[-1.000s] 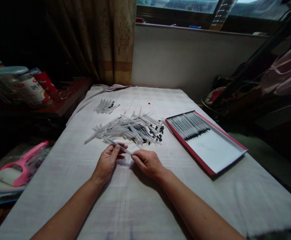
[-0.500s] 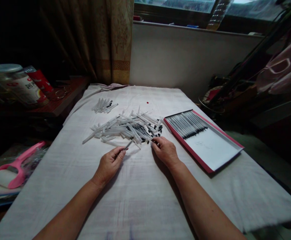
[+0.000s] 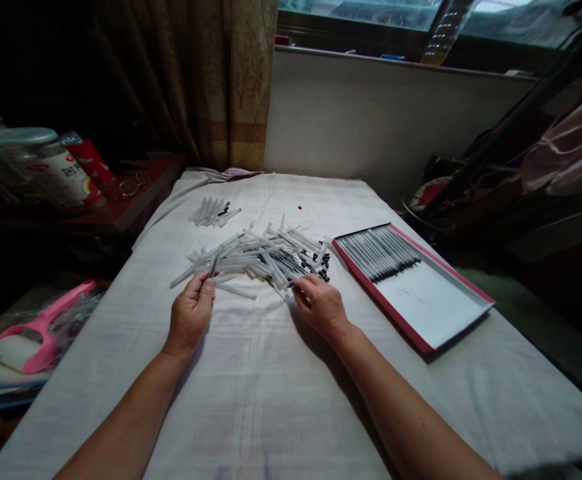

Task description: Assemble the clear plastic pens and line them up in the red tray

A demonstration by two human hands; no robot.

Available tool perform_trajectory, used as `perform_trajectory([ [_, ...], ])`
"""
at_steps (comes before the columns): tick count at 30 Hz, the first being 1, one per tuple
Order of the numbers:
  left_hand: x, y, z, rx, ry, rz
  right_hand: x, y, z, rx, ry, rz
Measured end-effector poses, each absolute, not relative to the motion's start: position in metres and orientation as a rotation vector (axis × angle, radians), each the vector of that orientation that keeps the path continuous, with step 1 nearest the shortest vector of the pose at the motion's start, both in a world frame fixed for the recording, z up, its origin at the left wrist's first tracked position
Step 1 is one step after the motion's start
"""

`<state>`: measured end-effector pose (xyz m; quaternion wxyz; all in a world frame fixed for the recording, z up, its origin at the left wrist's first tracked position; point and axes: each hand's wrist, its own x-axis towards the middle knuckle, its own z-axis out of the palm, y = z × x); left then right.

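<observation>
My left hand point(image 3: 191, 312) is closed around a slim pen point(image 3: 214, 264), which points upward and away at the near left of the pile. The fingers of my right hand point(image 3: 321, 304) are pinched together at the pile's near right edge. A small dark tip shows at them, too little to name. Between and beyond the hands lies a loose pile of clear pen barrels point(image 3: 231, 250) with dark refills point(image 3: 285, 259). Several small black caps point(image 3: 325, 259) are scattered at its right side. One barrel point(image 3: 237, 291) lies apart, in front of the pile.
On the right, a shallow red-edged box point(image 3: 435, 320) holds a row of pens point(image 3: 381, 252) at its far end. A smaller group of barrels point(image 3: 208, 212) and a red bit point(image 3: 299, 207) lie farther back. Jars point(image 3: 53, 173) stand on a side table at left.
My left hand has moved left with the pen, which now points more upright. My right hand has shifted slightly left and nearer. The view has turned slightly left.
</observation>
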<state>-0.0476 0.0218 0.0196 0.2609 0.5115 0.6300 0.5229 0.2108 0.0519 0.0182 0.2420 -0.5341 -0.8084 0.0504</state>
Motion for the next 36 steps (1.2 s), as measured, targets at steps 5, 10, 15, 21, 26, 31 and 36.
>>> perform_trajectory([
  [5, -0.06, 0.026, 0.021, 1.336, 1.719, 1.539, 0.166, 0.055, 0.029, -1.227, -2.501, 0.194],
  [10, -0.068, 0.03, 0.016, 1.339, 1.748, 1.525, 0.126, 0.073, 0.039, -1.219, -2.613, 0.222],
  [15, -0.068, 0.032, 0.014, 1.357, 1.786, 1.477, 0.097, 0.093, 0.044, -1.272, -2.684, 0.22],
  [21, -0.066, 0.031, 0.014, 1.384, 1.805, 1.433, 0.08, 0.102, 0.046, -1.357, -2.711, 0.192],
  [26, -0.066, 0.03, 0.011, 1.491, 1.878, 1.384, 0.099, 0.097, 0.043, -1.376, -2.495, 0.417],
  [31, -0.054, 0.023, 0.011, 1.855, 1.688, 1.301, 0.156, 0.074, 0.028, -1.25, -1.868, 1.005],
  [36, -0.033, 0.011, 0.014, 2.113, 1.434, 1.063, 0.205, 0.043, 0.022, -1.179, -1.323, 1.406],
])
